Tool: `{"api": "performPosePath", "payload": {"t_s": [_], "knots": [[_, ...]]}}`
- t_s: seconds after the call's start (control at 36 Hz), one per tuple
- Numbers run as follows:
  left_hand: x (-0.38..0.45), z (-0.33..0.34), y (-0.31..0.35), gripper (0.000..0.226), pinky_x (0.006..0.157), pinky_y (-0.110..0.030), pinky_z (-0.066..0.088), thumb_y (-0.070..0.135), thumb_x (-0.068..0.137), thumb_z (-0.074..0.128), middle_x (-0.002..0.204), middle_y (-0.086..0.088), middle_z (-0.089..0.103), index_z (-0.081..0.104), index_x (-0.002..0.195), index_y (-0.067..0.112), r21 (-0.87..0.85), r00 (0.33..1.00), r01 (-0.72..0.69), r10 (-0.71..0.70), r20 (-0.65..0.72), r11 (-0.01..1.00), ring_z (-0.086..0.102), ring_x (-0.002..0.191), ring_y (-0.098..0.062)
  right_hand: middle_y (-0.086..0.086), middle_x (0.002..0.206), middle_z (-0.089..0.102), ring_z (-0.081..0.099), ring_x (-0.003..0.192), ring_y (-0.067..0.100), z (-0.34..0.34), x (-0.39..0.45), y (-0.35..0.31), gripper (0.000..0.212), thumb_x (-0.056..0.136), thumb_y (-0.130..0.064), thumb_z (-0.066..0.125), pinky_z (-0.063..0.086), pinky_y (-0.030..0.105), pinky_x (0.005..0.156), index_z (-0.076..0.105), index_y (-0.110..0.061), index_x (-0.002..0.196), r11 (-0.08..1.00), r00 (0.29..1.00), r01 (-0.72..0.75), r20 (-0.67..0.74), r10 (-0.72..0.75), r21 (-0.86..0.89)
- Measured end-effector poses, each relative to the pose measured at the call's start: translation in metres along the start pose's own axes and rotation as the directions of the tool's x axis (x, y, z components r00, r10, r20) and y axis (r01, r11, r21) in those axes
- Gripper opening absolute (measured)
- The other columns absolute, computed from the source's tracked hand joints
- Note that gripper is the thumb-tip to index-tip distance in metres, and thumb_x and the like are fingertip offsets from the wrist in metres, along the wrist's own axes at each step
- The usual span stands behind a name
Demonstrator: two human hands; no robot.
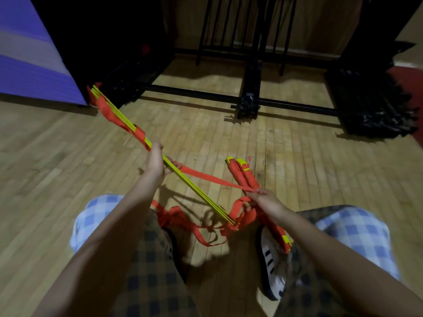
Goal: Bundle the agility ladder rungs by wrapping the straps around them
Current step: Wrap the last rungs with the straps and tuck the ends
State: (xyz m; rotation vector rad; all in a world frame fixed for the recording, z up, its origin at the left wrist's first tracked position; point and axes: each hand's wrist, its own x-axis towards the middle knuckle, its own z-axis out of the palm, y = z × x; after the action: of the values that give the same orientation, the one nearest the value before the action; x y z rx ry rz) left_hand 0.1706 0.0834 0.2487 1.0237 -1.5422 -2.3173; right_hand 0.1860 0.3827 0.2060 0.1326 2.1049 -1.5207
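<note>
A stack of yellow ladder rungs (pixel 194 191) runs diagonally from the far left down toward my feet. My left hand (pixel 156 162) grips the stack at its middle. An orange strap (pixel 212 178) stretches taut from the rungs beside that hand to my right hand (pixel 263 199), which pinches it. Beside and beneath my right hand lie wrapped bundles (pixel 246 177) of rungs, bound in orange strap with yellow ends showing. More orange strap (pixel 114 115) is wound around the far part of the stack. Loose strap loops (pixel 206 234) trail on the floor between my feet.
I crouch on a wooden floor (pixel 309 161). A black metal rack (pixel 249 97) stands ahead, with dark piled gear (pixel 370 106) at the right. A purple mat (pixel 29 65) leans at the far left. My shoe (pixel 272 268) sits just below the bundles.
</note>
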Motion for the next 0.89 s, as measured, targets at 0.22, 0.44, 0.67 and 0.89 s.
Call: {"api": "performPosePath", "payload": {"t_s": [0.22,0.44,0.67,0.89], "knots": [[-0.004,-0.002,0.002,0.041,0.084,-0.049,0.048,0.039,0.101,0.03,0.084,-0.01,0.04,0.034,0.136,0.019,0.008,0.996,0.088,-0.088,-0.003,0.996,0.053,0.074,-0.029,0.003,0.062,0.056,0.05,0.053,0.014,-0.005,0.007,0.004,0.018,0.098,-0.02,0.056,0.038,0.024,0.053,0.062,-0.009,0.086,0.998,0.999,-0.017,-0.037,0.015,-0.054],[0.007,-0.009,0.0,0.054,0.041,-0.017,0.028,0.063,0.097,0.027,0.061,0.001,0.023,0.043,0.119,0.016,0.305,0.958,-0.22,0.264,-0.113,0.927,0.026,0.034,-0.011,0.007,0.085,0.056,0.053,0.076,0.017,0.0,-0.002,0.004,0.05,0.095,-0.048,0.053,0.039,0.027,0.067,0.068,0.0,0.097,0.919,0.985,0.076,0.172,-0.008,-0.387],[0.006,-0.004,-0.002,0.034,0.056,-0.026,0.039,0.049,0.1,0.029,0.074,-0.004,0.039,0.046,0.101,0.019,0.214,0.961,-0.173,0.212,-0.176,0.961,0.044,0.066,-0.02,0.023,0.122,0.062,0.058,0.114,0.036,0.007,-0.011,-0.003,0.052,0.092,-0.052,0.055,0.044,0.046,0.1,0.068,-0.006,0.113,0.946,0.976,0.124,0.209,-0.062,-0.3],[0.006,-0.002,-0.007,0.02,0.091,-0.049,0.052,0.01,0.085,0.07,0.098,-0.01,0.065,0.055,0.096,0.018,0.318,0.897,-0.383,0.432,-0.097,0.867,0.063,0.097,-0.031,0.016,0.107,0.069,0.062,0.105,0.036,0.013,-0.013,-0.002,0.037,0.091,-0.042,0.063,0.045,0.031,0.081,0.071,-0.007,0.101,0.949,0.962,0.186,0.244,-0.123,-0.256]]}}
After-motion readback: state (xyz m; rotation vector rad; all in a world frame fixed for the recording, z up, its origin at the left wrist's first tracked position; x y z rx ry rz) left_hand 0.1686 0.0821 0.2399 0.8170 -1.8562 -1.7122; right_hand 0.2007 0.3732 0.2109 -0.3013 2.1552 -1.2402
